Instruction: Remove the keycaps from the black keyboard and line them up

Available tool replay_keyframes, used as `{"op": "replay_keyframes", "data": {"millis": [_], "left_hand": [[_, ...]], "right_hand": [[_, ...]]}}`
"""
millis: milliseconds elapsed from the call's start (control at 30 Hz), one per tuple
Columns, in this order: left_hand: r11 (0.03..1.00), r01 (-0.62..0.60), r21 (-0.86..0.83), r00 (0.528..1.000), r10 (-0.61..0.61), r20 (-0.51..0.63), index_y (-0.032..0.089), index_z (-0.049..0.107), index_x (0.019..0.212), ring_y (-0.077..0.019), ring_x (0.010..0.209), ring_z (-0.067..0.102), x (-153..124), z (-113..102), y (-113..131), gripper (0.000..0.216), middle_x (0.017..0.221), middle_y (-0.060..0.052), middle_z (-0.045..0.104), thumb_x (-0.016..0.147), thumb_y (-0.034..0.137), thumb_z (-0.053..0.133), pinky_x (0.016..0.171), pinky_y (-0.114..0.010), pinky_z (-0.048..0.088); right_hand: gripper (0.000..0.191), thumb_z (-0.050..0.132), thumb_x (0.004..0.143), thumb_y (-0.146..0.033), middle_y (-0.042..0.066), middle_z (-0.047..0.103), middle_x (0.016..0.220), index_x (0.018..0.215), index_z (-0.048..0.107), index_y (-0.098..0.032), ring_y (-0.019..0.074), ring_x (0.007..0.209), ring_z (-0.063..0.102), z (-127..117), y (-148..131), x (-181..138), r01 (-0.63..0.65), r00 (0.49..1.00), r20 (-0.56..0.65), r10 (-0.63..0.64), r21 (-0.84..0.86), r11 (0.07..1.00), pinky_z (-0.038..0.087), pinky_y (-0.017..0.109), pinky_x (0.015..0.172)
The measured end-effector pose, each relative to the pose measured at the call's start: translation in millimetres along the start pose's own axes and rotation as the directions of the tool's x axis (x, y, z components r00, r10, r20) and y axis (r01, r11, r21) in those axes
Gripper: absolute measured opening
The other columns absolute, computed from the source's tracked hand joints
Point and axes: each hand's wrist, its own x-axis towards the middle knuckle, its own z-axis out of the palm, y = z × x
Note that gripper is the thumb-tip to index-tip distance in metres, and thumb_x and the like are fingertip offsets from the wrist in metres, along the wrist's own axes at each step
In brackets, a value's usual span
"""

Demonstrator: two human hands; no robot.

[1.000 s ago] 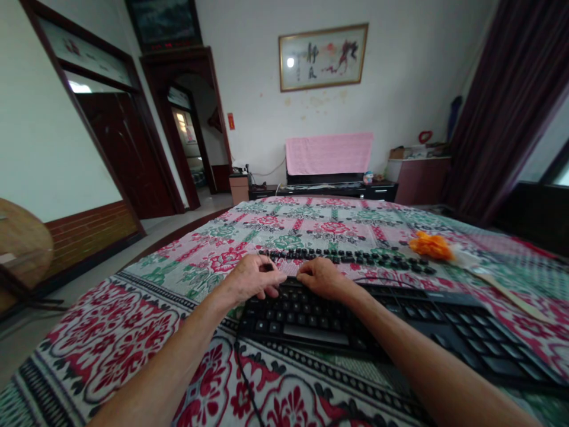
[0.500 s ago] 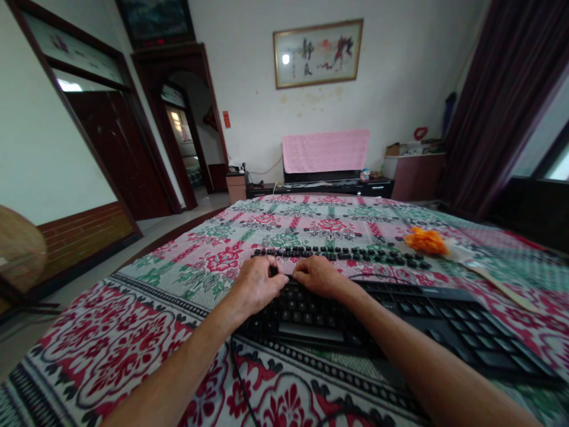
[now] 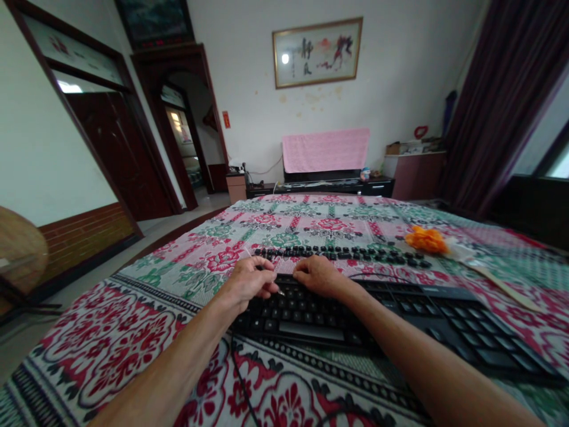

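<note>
Left hand (image 3: pixel 252 281): thumb and fingertips drawn together over keyboard's (image 3: pixel 413 308) far left corner; small glint there, item unclear. Right hand (image 3: pixel 320 276): curled at far edge, probably steadying; pinch can't be told. Keyboard on worktop (image 3: pixel 146 332). Keycaps (image 3: pixel 343 256) lined beyond, likely for order. Orange puff (image 3: pixel 427 239) right, clear of hands.

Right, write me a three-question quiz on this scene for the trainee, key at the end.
1. True or false: the left hand and the right hand are both at the black keyboard.
2. What colour is the ruffled item on the patterned tablecloth? A) green B) orange C) blue
3. Fill in: seen from the camera wearer, the small black pieces lie on the ____ side of the keyboard.

Key: 1. True. 2. B. 3. Far.
</note>
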Motion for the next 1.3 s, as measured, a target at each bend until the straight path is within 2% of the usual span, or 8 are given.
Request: {"op": "replay_keyframes", "data": {"millis": [200, 400, 633, 800, 967, 1100, 1233, 1300], "left_hand": [[0.986, 0.061, -0.156, 0.998, -0.055, 0.044, 0.014, 0.048, 0.08, -0.0083, 0.043, 0.054, 6, -13, 2, 0.021, 0.052, 0.0, 0.059, 0.062, 0.012, 0.06, 0.043, -0.017, 0.044], [0.992, -0.003, -0.128, 1.0, 0.002, -0.007, 0.015, 0.048, 0.079, -0.0092, 0.043, 0.054, 3, -12, 9, 0.021, 0.05, 0.001, 0.057, 0.062, 0.009, 0.058, 0.041, -0.018, 0.043], [0.993, -0.015, -0.114, 1.0, 0.012, -0.026, 0.015, 0.048, 0.079, -0.0094, 0.041, 0.054, 4, -10, 7, 0.022, 0.049, 0.0, 0.058, 0.06, 0.011, 0.059, 0.041, -0.018, 0.043], [0.992, -0.035, -0.123, 0.999, 0.031, -0.037, 0.015, 0.048, 0.078, -0.0096, 0.041, 0.054, 4, -7, 6, 0.022, 0.047, 0.0, 0.057, 0.059, 0.012, 0.06, 0.04, -0.018, 0.042], [0.983, -0.111, -0.149, 0.993, 0.104, -0.052, 0.016, 0.049, 0.077, -0.0097, 0.044, 0.056, 6, -3, 3, 0.02, 0.052, 0.0, 0.059, 0.06, 0.014, 0.059, 0.042, -0.017, 0.043], [0.97, -0.191, -0.149, 0.982, 0.186, -0.041, 0.016, 0.05, 0.077, -0.0118, 0.053, 0.06, 7, -2, 0, 0.02, 0.056, 0.0, 0.061, 0.06, 0.019, 0.061, 0.046, -0.018, 0.045], [0.96, -0.271, -0.065, 0.962, 0.27, -0.037, 0.017, 0.05, 0.076, -0.0134, 0.057, 0.061, 4, -1, 0, 0.016, 0.061, -0.001, 0.063, 0.064, 0.022, 0.058, 0.051, -0.021, 0.047], [0.92, -0.389, 0.059, 0.92, 0.391, -0.032, 0.017, 0.052, 0.076, -0.0136, 0.058, 0.061, 1, 1, 0, 0.011, 0.061, -0.001, 0.062, 0.067, 0.022, 0.055, 0.055, -0.023, 0.048]], "right_hand": [[0.024, 0.046, 0.072, -0.023, 0.004, 0.065, 0.067, 0.07, 0.069, -0.018, 0.0135, 0.061, 0.056, -1, -1, -1, -0.011, 1.0, 0.016, 0.012, -0.015, 1.0, 0.037, 0.021, 0.056], [0.031, 0.046, 0.069, -0.016, 0.003, 0.065, 0.092, 0.091, 0.068, -0.02, 0.0141, 0.08, 0.057, -2, -4, 0, 0.164, 0.976, -0.17, -0.14, 0.137, 0.977, 0.041, 0.023, 0.073], [0.022, 0.05, 0.07, -0.023, -0.001, 0.066, 0.077, 0.084, 0.067, -0.018, 0.0105, 0.069, 0.055, -6, -13, -7, 0.243, 0.962, 0.038, -0.272, 0.341, 0.908, 0.041, 0.021, 0.065], [0.022, 0.052, 0.071, -0.031, -0.001, 0.064, 0.069, 0.076, 0.067, -0.016, 0.0095, 0.062, 0.053, -2, -13, -5, 0.168, 0.982, 0.016, -0.187, 0.366, 0.915, 0.038, 0.019, 0.057], [0.017, 0.052, 0.067, -0.025, -0.001, 0.062, 0.063, 0.071, 0.066, -0.015, 0.0085, 0.057, 0.05, 1, -14, 0, 0.05, 0.999, -0.015, -0.048, 0.361, 0.931, 0.035, 0.018, 0.05], [0.019, 0.054, 0.063, -0.022, -0.001, 0.061, 0.062, 0.076, 0.065, -0.014, 0.0073, 0.052, 0.047, 3, -15, 1, -0.063, 0.995, -0.043, 0.092, 0.446, 0.893, 0.034, 0.017, 0.047], [0.021, 0.054, 0.064, -0.019, -0.001, 0.06, 0.061, 0.081, 0.064, -0.012, 0.006, 0.049, 0.044, 3, -17, 3, -0.13, 0.986, -0.013, 0.166, 0.563, 0.816, 0.033, 0.017, 0.046], [0.024, 0.054, 0.064, -0.019, -0.001, 0.06, 0.061, 0.084, 0.064, -0.012, 0.0062, 0.049, 0.045, 2, -18, 4, -0.153, 0.98, -0.014, 0.198, 0.585, 0.796, 0.033, 0.017, 0.046]]}}
